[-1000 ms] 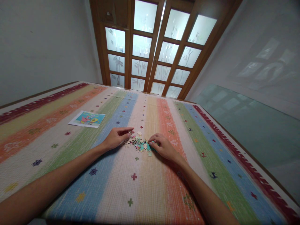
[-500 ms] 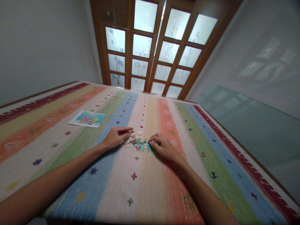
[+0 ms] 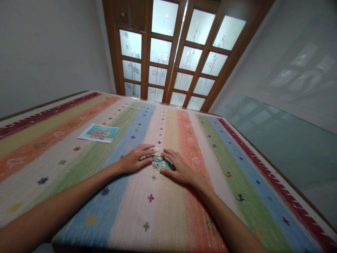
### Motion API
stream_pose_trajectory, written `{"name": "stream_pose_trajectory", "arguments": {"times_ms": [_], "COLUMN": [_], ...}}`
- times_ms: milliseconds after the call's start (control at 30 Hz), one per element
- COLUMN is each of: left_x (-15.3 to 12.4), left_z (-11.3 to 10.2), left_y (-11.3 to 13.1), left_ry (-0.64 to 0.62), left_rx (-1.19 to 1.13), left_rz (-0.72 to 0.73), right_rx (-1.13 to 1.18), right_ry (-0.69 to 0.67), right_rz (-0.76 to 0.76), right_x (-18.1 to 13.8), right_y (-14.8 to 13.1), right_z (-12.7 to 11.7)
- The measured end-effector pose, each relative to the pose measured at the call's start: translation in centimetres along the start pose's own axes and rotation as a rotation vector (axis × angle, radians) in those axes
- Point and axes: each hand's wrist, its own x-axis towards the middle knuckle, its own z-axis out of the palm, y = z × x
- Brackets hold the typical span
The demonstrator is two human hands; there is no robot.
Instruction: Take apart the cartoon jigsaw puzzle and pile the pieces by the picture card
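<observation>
A small pile of jigsaw puzzle pieces (image 3: 158,163) lies on the striped tablecloth, some showing teal printed faces and others pale backs. My left hand (image 3: 138,158) rests against the pile's left side, thumb and fingers apart. Cupped around the right side is my right hand (image 3: 177,165), with its fingers spread and its thumb toward me. Both hands touch pieces at the edges of the pile, and the fingers and palms cover some of them. Neither hand grips a piece that I can make out.
A printed cartoon picture (image 3: 101,133) on white paper lies on the tablecloth (image 3: 131,211), left of and beyond the pile. Past the table's far edge stand wooden doors (image 3: 172,56) with frosted panes. A greenish glass panel (image 3: 276,137) leans along the right wall.
My hands have moved closer together and opened around the pile. The pieces are gathered more tightly, with the loose outer ones pushed in or covered.
</observation>
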Motion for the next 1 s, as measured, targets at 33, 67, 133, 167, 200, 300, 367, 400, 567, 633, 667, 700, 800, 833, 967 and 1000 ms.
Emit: {"name": "stream_pose_trajectory", "arguments": {"times_ms": [33,67,133,167,200,300,367,400,567,633,667,700,800,833,967,1000], "left_x": [0.0,0.0,0.0,0.1,0.2,0.3,0.4,0.4,0.6,0.6,0.6,0.5,0.2,0.1,0.0,0.0], "left_z": [0.1,0.2,0.5,0.6,0.7,0.9,0.8,0.7,0.4,0.3,0.3,0.3,0.5,0.6,0.9,0.9], "left_y": [0.0,0.1,0.2,0.2,0.2,0.1,0.0,0.0,0.4,0.6,0.7,0.8,0.9,0.9,0.8,0.8], "left_ry": [-0.037,-0.068,-0.110,-0.119,-0.117,-0.081,-0.059,-0.050,-0.024,-0.019,-0.022,-0.030,-0.081,-0.103,-0.154,-0.147], "left_rx": [-0.012,-0.027,-0.063,-0.081,-0.095,-0.116,-0.129,-0.139,-0.170,-0.158,-0.154,-0.150,-0.130,-0.117,-0.082,-0.088], "left_rz": [0.006,0.014,0.031,0.039,0.047,0.046,0.022,0.005,-0.051,-0.065,-0.068,-0.065,-0.014,0.010,0.054,0.051], "right_rx": [-0.001,0.004,0.029,0.047,0.066,0.114,0.152,0.176,0.284,0.318,0.329,0.332,0.289,0.258,0.129,0.111], "right_ry": [-0.004,-0.005,0.003,0.009,0.017,0.045,0.075,0.093,0.144,0.158,0.165,0.168,0.129,0.102,0.056,0.070], "right_rz": [-0.005,-0.011,-0.030,-0.043,-0.058,-0.103,-0.106,-0.097,-0.038,-0.015,-0.004,0.005,0.003,-0.003,-0.024,-0.033], "right_x": [0.0,0.1,0.3,0.5,0.6,1.1,1.3,1.4,1.6,1.6,1.6,1.5,1.2,1.0,0.5,0.5], "right_y": [0.0,0.0,-0.1,-0.2,-0.3,-0.8,-1.1,-1.3,-1.9,-1.9,-1.8,-1.7,-1.1,-0.8,-0.4,-0.4], "right_z": [0.5,0.9,1.5,1.7,1.9,2.1,2.0,1.9,1.3,1.0,0.9,0.7,0.0,-0.3,-0.6,-0.5]}}
